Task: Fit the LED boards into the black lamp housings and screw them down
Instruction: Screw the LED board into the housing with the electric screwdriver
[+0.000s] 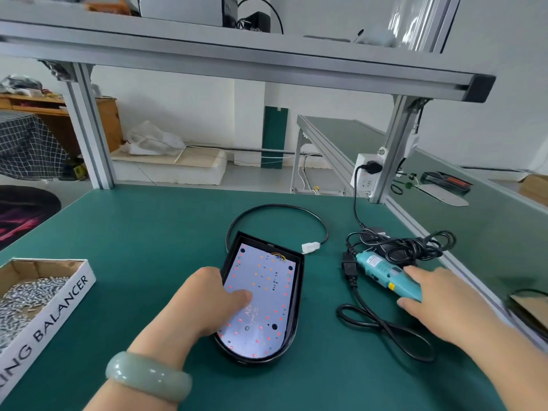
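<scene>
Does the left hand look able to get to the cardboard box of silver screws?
Probably yes: only bare green mat lies between the left hand, resting on the white LED board, and the cardboard box of silver screws.

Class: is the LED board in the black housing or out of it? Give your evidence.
In. The LED board lies flat inside the black housing, whose rim frames it; the left hand presses on it.
</scene>
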`<state>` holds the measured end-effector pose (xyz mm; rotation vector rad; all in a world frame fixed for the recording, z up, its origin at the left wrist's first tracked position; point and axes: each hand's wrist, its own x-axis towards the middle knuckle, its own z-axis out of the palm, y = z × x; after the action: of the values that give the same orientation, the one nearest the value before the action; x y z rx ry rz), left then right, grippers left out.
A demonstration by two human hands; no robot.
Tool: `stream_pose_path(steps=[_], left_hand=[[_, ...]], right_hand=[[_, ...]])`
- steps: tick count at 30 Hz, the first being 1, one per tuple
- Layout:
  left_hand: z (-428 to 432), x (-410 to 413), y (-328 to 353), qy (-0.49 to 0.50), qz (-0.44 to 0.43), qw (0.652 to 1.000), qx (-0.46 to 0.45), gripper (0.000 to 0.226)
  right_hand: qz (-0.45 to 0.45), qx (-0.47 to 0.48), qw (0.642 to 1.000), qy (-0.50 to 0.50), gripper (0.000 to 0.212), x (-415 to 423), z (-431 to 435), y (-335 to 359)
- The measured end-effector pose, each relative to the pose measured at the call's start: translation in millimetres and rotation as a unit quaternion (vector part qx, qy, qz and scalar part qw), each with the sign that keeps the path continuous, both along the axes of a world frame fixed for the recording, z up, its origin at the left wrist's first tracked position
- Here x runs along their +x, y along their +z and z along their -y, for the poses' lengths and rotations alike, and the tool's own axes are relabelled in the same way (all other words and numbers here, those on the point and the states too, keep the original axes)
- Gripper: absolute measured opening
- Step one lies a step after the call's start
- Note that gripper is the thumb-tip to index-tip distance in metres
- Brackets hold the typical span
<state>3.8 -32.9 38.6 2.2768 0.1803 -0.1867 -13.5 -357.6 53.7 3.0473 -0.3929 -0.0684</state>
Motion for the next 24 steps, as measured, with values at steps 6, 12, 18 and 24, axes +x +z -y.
stream_pose_path(steps=[6, 12, 18, 24], left_hand=[[1.7, 0.8, -0.2, 0.005, -0.008, 1.0, 0.008, 0.027], [2.5, -1.8, 1.1, 0.001, -0.004, 1.0, 0.023, 0.029], [0.5, -1.6, -0.5, -0.002, -0.014, 1.0, -0.002, 0.03], [8.6, -2.1, 1.0, 0.06, 0.07, 0.987, -0.131, 0.013]], right_hand=[[0.219, 0.022, 0.973, 0.067, 0.033, 14.0, -35.8, 30.3], [0.022, 0.109, 0.976, 0.187, 0.065, 75.9, -92.7, 11.3], [0.012, -0.01, 0.985, 0.17, 0.034, 93.6, -107.5, -12.8], [0.276, 0.408, 0.866, 0.078, 0.019, 74.5, -122.2, -11.3]])
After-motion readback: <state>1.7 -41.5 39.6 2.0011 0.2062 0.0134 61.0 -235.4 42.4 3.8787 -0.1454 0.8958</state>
